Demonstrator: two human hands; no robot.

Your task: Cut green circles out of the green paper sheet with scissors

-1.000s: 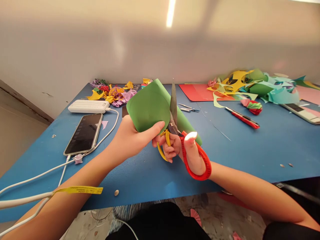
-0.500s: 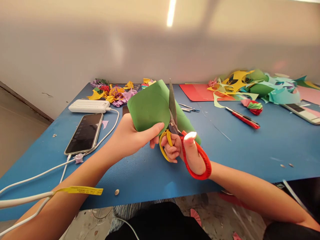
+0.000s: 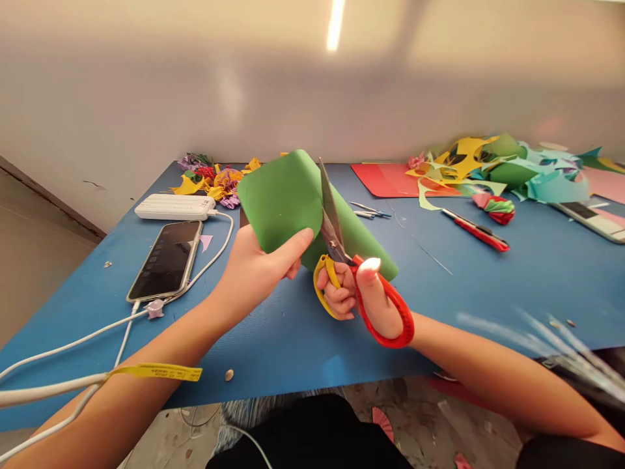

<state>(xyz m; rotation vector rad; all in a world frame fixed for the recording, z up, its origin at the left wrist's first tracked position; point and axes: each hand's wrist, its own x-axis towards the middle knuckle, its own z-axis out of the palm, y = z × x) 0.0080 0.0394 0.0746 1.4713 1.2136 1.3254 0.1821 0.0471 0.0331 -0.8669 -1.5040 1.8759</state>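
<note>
The left hand (image 3: 258, 267) has its thumb pressed on the front of a green paper (image 3: 278, 202), clamping it against fingers mostly hidden behind. The right hand (image 3: 344, 293) is closed around the handles of a pair of scissors (image 3: 334, 242): thumb through the red loop (image 3: 406, 326), curled fingers through the yellow loop (image 3: 318, 290). The scissors' long axis slopes from the handles at lower right to the tip at upper left, pointing away from the person. Their blades lie at the paper; how far they part is unclear. The paper, held above the blue table (image 3: 293, 352), is bent, its long axis running from upper left to lower right behind the scissors. Farther out lie a phone (image 3: 166, 260), a white power bank (image 3: 176, 207), crumpled paper flowers (image 3: 224, 182), a red cutter (image 3: 478, 233) and a heap of paper scraps (image 3: 508, 170).
</note>
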